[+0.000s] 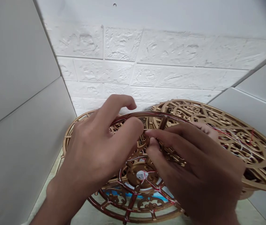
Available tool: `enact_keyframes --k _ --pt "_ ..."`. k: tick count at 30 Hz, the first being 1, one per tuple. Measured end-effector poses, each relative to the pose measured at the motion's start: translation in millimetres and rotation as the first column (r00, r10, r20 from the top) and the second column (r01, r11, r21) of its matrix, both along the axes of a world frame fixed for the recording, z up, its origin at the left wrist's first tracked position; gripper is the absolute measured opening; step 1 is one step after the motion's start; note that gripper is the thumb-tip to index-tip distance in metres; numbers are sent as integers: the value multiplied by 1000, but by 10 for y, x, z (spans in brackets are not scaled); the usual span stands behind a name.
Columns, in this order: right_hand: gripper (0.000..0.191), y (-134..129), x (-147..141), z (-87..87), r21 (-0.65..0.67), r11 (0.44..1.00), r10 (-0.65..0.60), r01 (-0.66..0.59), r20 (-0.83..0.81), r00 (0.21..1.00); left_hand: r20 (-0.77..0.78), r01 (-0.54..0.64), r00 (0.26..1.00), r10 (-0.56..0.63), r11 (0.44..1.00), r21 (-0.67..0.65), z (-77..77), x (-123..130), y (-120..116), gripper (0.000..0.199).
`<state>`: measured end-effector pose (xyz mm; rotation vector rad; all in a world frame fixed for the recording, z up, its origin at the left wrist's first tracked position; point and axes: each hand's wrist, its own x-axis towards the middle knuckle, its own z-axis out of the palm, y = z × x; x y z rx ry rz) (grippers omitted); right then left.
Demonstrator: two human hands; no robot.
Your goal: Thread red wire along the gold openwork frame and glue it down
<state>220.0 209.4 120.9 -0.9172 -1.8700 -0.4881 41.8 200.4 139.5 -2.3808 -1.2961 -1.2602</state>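
A white brick-pattern wall panel (123, 47) filled the upper part of the frame, with a white board panel (17, 93) at the left and a pale floor (88, 215) along the lower edge. A gold-painted fretwork disc (231, 137) lay tilted at the right, with red and white wires (238, 136) across its face. A second openwork disc (151, 203) sat at lower centre, its hub bearing a round white label (140, 175). The left hand (92, 147) curved over a thin arched rim (144, 114) at centre, its index finger (121, 103) raised above the rim; a firm grip could not be confirmed. The right hand (193, 159) had its fingertips (150, 133) closed on a fretwork edge (170, 154) just beside the left thumb (133, 131). The step in hand appeared to be close finger work at this rim, and the next move called for care around the wires.
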Motion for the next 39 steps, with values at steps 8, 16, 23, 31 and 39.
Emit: enact_keyframes --k 8,16,23,31,39 --pt "15 17 -14 8 30 999 -27 27 1 1000 -124 80 990 -71 994 69 37 15 -17 16" --pt "15 9 -20 10 45 998 -42 43 -17 999 -74 166 984 -163 985 40 48 27 -7 15" --pt "14 -8 -24 21 -18 998 -52 52 16 999 -73 171 982 -177 983 -73 33 8 -49 24" --pt "13 5 -14 3 -17 999 -37 38 34 999 -49 186 980 -193 976 -114 41 22 -47 28" --pt "18 -9 -35 -16 -36 998 -50 50 -1 999 -57 176 981 -187 971 -162 34 12 -64 28"
